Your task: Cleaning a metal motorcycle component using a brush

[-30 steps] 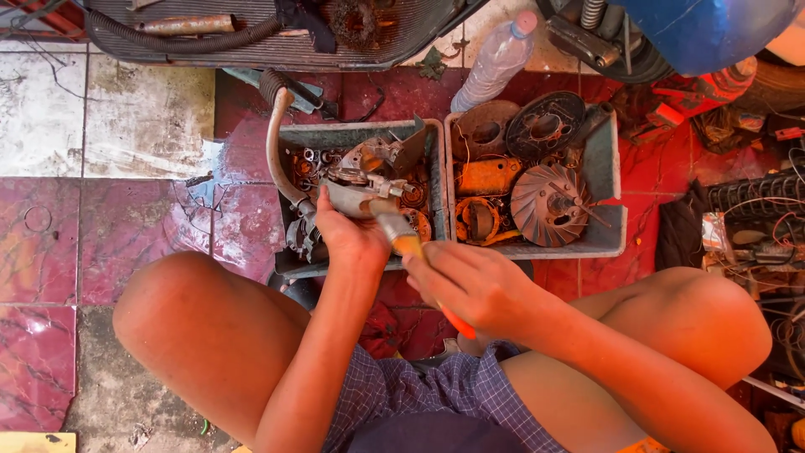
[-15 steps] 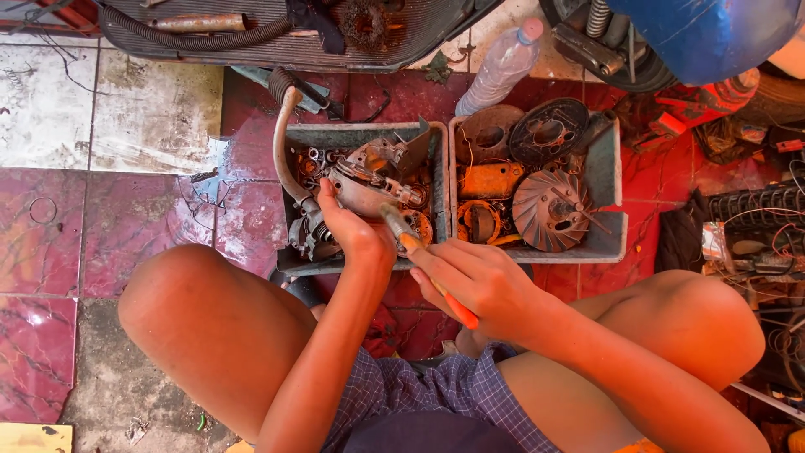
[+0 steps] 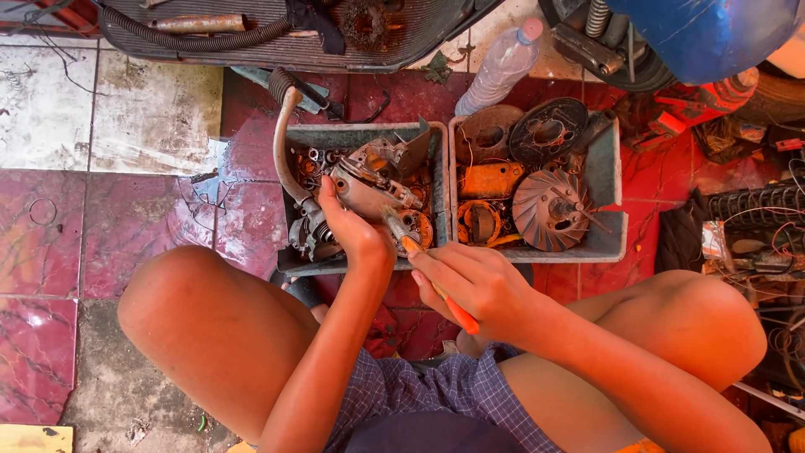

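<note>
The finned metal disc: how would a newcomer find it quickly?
Look at the right grey tray of the two on the red floor. The finned metal disc lies at its near side, right of the orange part. Only it has curved radial fins.

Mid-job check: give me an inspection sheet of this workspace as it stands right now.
Surface: red tiled floor, stained, patchy.
Job's things: grey metal engine part over left tray; orange-handled brush against it.
Clutter: right tray holds finned disc, rusty parts; plastic bottle behind.
Grippers: left hand grips the part; right hand grips the brush.
Cables: curved hose; loose wires at right.
Surroundings: blue vehicle body, ribbed mat.
</note>
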